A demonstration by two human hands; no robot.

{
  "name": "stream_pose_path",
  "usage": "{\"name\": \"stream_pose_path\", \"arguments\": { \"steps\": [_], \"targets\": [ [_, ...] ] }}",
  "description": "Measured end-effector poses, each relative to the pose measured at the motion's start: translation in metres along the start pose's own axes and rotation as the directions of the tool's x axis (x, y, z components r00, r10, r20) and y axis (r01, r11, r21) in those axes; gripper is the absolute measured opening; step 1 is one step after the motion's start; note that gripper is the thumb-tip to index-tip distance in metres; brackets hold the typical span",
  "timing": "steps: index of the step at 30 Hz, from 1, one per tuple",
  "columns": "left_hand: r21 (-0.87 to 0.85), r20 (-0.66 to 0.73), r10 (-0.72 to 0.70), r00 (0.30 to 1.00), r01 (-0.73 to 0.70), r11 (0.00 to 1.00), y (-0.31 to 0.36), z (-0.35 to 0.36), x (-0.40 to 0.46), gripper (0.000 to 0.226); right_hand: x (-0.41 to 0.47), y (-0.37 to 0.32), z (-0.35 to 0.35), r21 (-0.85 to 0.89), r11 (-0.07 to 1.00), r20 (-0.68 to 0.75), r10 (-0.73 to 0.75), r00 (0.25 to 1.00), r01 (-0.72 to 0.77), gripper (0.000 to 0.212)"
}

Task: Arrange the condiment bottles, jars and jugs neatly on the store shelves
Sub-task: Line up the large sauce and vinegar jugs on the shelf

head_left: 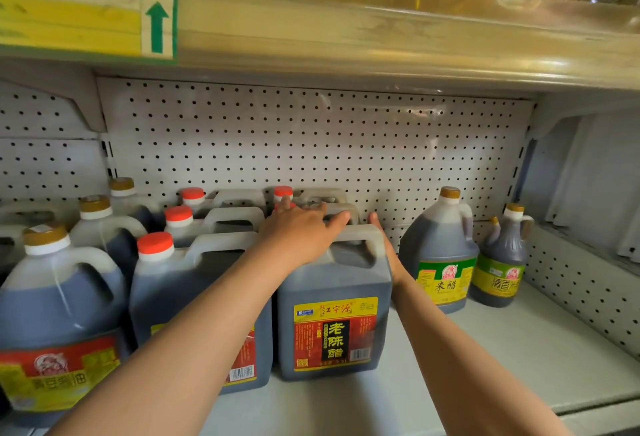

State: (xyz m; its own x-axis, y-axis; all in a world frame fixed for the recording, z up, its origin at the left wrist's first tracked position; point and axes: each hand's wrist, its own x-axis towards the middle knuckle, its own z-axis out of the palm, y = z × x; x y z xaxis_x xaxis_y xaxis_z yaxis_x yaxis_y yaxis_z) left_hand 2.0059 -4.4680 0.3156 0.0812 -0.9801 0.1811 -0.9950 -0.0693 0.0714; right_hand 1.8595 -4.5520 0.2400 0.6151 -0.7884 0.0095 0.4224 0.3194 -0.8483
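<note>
Both hands are on the vinegar jug (334,300) at the shelf's (502,349) centre. The left hand (301,231) lies flat-fingered over its top; the right hand (386,245) presses its 3 o'clock side, fingers straight. More jugs (441,248) stand at 3 o'clock.

square jug (334,304) label: 老陈醋; round jug (441,262) label: 米醋

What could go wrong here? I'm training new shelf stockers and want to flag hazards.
1. The left hand lies on top of the front jug, fingers reaching past its handle, while the right hand presses its side; neither seems to grip it, so it might tip or slide.
2. Pushed right, it could knock the rice vinegar jug standing close beside it.
</note>
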Motion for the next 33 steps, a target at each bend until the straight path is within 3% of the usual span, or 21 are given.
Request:
{"name": "stream_pose_path", "arguments": {
  "steps": [3,13,16,19,23,26,31,33],
  "targets": [
    [-0.008,0.015,-0.005,1.000,0.005,1.000,-0.001,0.000,-0.001,0.076,-0.012,0.004,-0.004,-0.076,0.997,-0.014,-0.031,0.999,0.030,0.081],
    [0.097,0.029,-0.015,0.999,0.012,0.995,0.005,-0.006,-0.005,0.063,-0.014,0.005,0.008,0.007,0.994,-0.025,-0.108,0.994,0.108,0.081],
    [-0.026,-0.040,-0.053,0.998,0.052,0.998,0.007,-0.004,-0.006,0.046,-0.015,0.003,0.006,-0.014,0.997,0.001,-0.070,0.998,0.070,0.082],
    [-0.195,-0.049,-0.110,0.993,0.098,0.976,0.007,-0.005,-0.008,0.044,-0.016,0.004,0.003,-0.056,0.996,-0.001,-0.066,0.998,0.066,0.079],
    [-0.169,-0.037,-0.143,0.989,0.135,0.976,0.006,-0.001,-0.007,0.052,-0.022,0.001,0.001,-0.220,0.973,-0.042,-0.074,0.996,0.063,0.073],
    [-0.147,-0.051,-0.119,0.992,0.110,0.983,0.006,-0.002,-0.011,0.067,-0.028,-0.003,0.000,-0.356,0.933,-0.161,-0.117,0.980,0.052,0.066],
    [-0.283,-0.196,-0.069,0.978,0.011,0.959,0.006,-0.005,-0.017,0.078,-0.051,-0.014,0.011,-0.573,0.815,-0.300,-0.307,0.903,0.086,0.047],
    [-0.350,-0.216,-0.031,0.976,-0.048,0.935,0.004,-0.009,-0.022,0.079,-0.067,-0.017,0.018,-0.638,0.768,-0.387,-0.385,0.838,0.058,0.041]
  ]
}}
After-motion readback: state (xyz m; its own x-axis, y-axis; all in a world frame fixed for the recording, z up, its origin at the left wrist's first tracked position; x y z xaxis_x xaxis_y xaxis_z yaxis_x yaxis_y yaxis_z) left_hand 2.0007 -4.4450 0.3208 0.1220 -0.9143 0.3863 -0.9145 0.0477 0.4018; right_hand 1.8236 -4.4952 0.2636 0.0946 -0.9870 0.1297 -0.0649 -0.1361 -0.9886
